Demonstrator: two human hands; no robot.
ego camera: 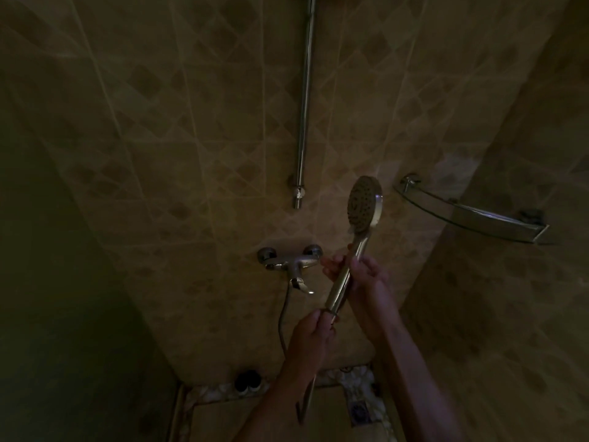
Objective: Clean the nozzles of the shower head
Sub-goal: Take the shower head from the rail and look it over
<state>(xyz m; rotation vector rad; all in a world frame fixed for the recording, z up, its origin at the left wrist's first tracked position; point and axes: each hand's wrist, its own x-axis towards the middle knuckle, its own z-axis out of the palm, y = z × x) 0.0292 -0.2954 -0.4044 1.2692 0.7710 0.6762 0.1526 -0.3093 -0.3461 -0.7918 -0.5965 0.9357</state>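
A chrome hand shower head [363,204] stands upright in the dim stall, its round nozzle face turned left toward me. My right hand [360,275] is wrapped around the middle of its handle [342,282]. My left hand [314,330] pinches the lower end of the handle, where the hose joins. The hose [283,320] loops down from the mixer tap and passes behind my left forearm.
A chrome mixer tap [291,261] with a lever is fixed to the tiled wall left of my hands. A vertical riser rail [304,106] runs above it. A glass corner shelf [471,215] juts out at right. Two dark bottles [247,381] and a floor drain [360,409] sit below.
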